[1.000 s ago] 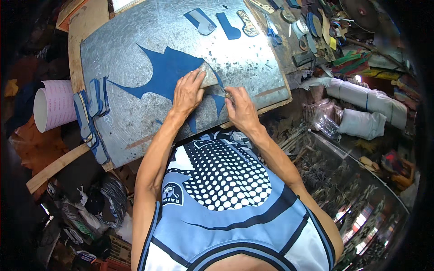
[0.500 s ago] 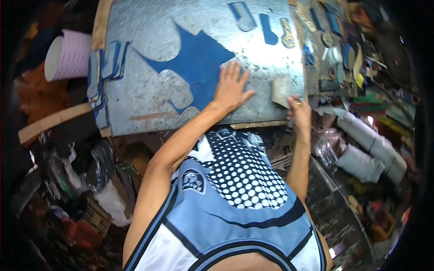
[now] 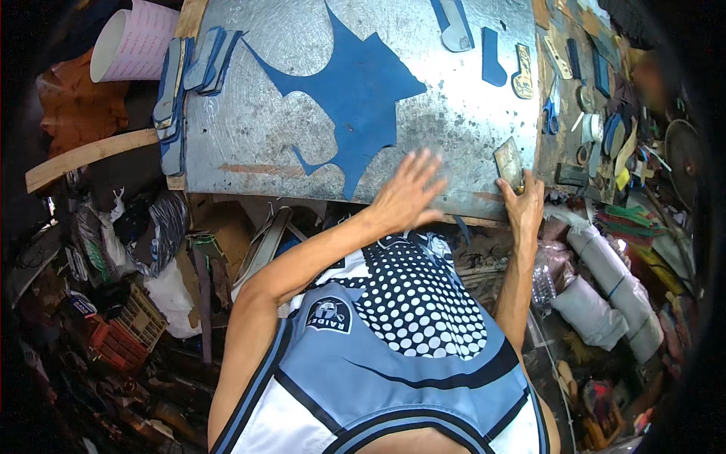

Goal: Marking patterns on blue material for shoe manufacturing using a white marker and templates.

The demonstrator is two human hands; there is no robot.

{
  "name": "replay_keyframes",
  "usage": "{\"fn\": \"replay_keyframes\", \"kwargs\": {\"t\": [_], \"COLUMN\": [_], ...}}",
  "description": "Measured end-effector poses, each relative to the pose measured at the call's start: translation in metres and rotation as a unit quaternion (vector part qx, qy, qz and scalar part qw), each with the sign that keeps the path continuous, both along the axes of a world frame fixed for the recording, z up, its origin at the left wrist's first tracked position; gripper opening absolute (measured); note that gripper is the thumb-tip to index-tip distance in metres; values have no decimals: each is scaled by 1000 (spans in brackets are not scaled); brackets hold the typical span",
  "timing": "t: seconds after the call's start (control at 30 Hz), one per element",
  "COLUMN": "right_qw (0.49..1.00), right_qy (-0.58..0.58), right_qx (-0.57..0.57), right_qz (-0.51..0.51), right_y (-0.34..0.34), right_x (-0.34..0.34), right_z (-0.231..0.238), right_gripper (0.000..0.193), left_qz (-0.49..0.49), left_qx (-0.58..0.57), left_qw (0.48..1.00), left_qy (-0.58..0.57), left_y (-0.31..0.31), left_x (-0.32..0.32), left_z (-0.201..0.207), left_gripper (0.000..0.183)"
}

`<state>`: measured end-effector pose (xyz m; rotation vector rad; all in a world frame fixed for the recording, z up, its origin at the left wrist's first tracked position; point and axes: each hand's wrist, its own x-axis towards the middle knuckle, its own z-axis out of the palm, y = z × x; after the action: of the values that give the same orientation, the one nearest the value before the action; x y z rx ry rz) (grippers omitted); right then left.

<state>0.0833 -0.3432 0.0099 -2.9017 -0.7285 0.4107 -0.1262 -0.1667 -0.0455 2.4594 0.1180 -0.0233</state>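
My left hand (image 3: 408, 191), slightly blurred, hovers by the front edge of the metal-topped table (image 3: 249, 144) with its fingers spread and nothing in it. Left of it lies a blue sheet (image 3: 355, 98), leather-like, with curved cut-outs and pointed corners; one tip reaches the table's front edge. At the front right corner my right hand (image 3: 524, 203) has its thumb and fingers about the lower end of a small, worn, flat plate (image 3: 510, 162). The undersides of these fingers are hidden. A narrow dark blue strip (image 3: 462, 229) shows just below the table edge.
Stacked blue cut pieces (image 3: 212, 60) lie along the left edge. Farther right are a blue cut piece (image 3: 493, 57) and a patterned template (image 3: 522, 72). Blue-handled scissors (image 3: 551, 113) lie on the cluttered side board. A pinkish roll (image 3: 136, 41) stands left; wrapped rolls (image 3: 605, 257) lie right.
My left hand has come off the blue sheet toward the front edge. My right hand has moved up to the tabletop beside the plate. The whole view has shifted.
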Motion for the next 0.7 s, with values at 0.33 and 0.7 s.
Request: {"fn": "replay_keyframes", "kwargs": {"t": [0.33,0.7], "right_qw": [1000,999], "right_qy": [3,2], "right_qx": [16,12], "right_qz": [-14,-51], "right_y": [2,4], "right_x": [-3,-3], "right_z": [3,-7], "right_gripper": [70,73], "left_qz": [139,195], "left_qx": [55,75], "left_qw": [989,978], "left_qy": [9,17], "left_y": [42,62], "left_x": [-15,-21], "left_z": [21,5], "left_gripper": [62,71]}}
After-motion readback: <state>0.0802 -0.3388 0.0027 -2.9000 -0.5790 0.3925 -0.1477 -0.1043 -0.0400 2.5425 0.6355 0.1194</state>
